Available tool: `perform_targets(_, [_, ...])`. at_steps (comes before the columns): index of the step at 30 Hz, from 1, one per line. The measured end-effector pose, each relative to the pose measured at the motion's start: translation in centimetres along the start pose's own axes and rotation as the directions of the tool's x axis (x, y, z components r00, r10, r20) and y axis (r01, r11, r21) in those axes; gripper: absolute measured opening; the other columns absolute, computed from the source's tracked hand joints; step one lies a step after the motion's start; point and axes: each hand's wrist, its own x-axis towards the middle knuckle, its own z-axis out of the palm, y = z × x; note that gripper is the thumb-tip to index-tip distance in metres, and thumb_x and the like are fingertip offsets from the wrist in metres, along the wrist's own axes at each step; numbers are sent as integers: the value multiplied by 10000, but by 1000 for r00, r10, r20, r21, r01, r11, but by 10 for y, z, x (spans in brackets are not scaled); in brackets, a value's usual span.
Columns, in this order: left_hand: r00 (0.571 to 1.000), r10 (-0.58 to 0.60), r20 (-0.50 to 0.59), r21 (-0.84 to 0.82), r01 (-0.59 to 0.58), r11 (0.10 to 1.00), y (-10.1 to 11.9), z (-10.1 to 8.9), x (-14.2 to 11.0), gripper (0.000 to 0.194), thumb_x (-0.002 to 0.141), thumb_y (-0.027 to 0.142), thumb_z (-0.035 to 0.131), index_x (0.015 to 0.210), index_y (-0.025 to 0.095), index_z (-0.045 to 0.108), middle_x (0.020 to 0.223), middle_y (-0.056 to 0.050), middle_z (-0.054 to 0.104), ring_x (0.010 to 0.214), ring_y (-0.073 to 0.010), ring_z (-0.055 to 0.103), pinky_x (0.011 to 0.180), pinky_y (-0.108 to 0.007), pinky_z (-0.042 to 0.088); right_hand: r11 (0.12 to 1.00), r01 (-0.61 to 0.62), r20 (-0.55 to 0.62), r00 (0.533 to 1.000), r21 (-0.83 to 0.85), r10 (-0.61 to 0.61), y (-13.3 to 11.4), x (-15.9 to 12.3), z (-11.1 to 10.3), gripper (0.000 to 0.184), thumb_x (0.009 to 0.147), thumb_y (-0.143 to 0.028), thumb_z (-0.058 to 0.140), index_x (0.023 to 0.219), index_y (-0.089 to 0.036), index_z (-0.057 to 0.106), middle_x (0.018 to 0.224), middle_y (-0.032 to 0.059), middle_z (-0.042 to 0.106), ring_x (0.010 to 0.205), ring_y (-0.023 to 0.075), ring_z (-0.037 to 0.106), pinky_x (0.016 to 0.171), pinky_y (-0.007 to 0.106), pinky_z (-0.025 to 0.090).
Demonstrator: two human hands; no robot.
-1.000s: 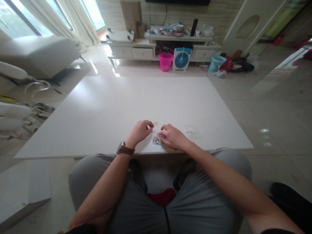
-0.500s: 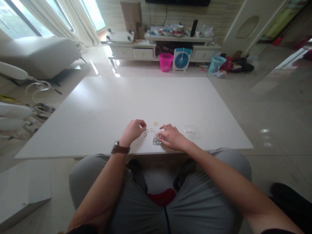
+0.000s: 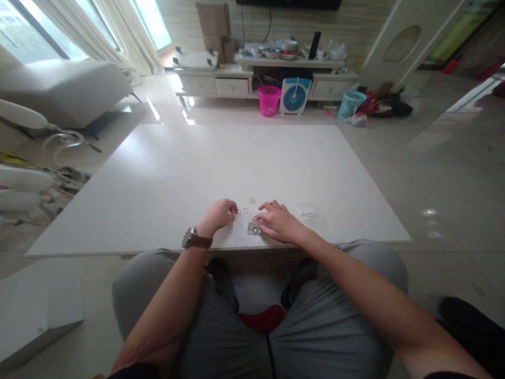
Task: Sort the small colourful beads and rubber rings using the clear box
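My left hand (image 3: 221,215), with a watch (image 3: 190,238) on its wrist, is over the small rings on the white table. Its fingertips are pinched at a ring (image 3: 235,216), mostly hidden beneath them. Just right of them lies a pale ring (image 3: 245,210), and a yellow ring (image 3: 251,200) sits farther back. My right hand (image 3: 279,222) grips the right side of a small clear plastic box (image 3: 250,231), its thumb and forefinger spread across it. Silvery rings and pink, coloured pieces show inside; the palm hides the rest.
A clear plastic lid or tray (image 3: 310,212) with small pieces on it lies to the right on the white table (image 3: 236,158). The table's near edge runs just before my knees. Beyond stand a pink basket (image 3: 269,101), a blue fan (image 3: 295,96) and a low cabinet.
My left hand has moved slightly down and right, and its fingertips have come down onto the rings, covering one. My right hand has stayed at the box.
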Motion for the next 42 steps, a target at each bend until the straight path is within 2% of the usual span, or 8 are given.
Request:
perform_targets(6, [996,-61,63,114,54,992,-2,1,0,88,736,168,639,758,197,719,842,-75,728,747,-195,635,704,-278,477,1000,2,-6,1000,0,-2,-1,-1,-1,254,980,-305,577,1169,-217,722,1333,121,574,1242,287,435,984,446,398])
perform_targets(9, [995,-44,94,174,27,984,1,2,-1,131,780,166,589,768,189,717,825,-85,730,732,-191,639,697,-269,476,1000,1,2,1000,0,-1,-1,-1,-1,261,980,-301,579,1185,-216,716,1341,124,569,1250,287,430,992,450,396])
perform_targets(15, [987,-35,160,317,-18,948,12,0,-6,249,876,176,472,826,140,714,919,-140,726,807,-210,660,750,-296,482,1000,-8,23,1000,4,8,-1,0,-2,270,982,-319,586,1197,-218,714,1350,128,564,1257,292,427,1005,454,392])
perform_targets(19, [991,-3,133,260,-32,965,16,-5,-7,190,873,173,493,862,148,681,958,-116,717,828,-194,645,742,-284,462,1000,-6,13,1000,-3,6,-1,-1,-3,266,981,-309,583,1193,-220,717,1341,122,571,1249,289,433,999,452,394])
perform_targets(26, [980,-5,197,137,-22,990,15,-11,-7,121,835,161,531,784,169,640,805,-51,705,697,-162,584,632,-273,399,1000,-5,10,1000,2,5,-2,-1,-3,268,985,-306,572,1192,-222,720,1336,122,573,1239,287,436,1005,450,386])
perform_targets(31, [978,-15,208,122,-11,992,10,-6,-5,120,822,160,536,789,173,651,811,-50,713,711,-167,600,646,-274,414,1000,-8,13,1000,9,7,-1,-1,-3,276,977,-303,583,1204,-222,718,1335,127,574,1242,288,433,999,449,385])
perform_targets(36, [986,10,165,118,-30,993,11,-10,-6,125,821,141,536,784,171,652,809,-53,716,716,-170,605,662,-276,428,1000,-2,9,1000,4,1,-1,-1,-3,272,977,-292,572,1195,-227,720,1330,122,578,1238,286,438,989,449,388])
perform_targets(42, [977,-21,212,95,0,995,13,-12,-6,114,819,152,570,775,173,672,788,-43,722,688,-163,611,630,-264,429,1000,7,-3,1000,0,-7,0,-1,-2,269,971,-282,569,1185,-219,721,1310,121,589,1225,286,448,972,444,400])
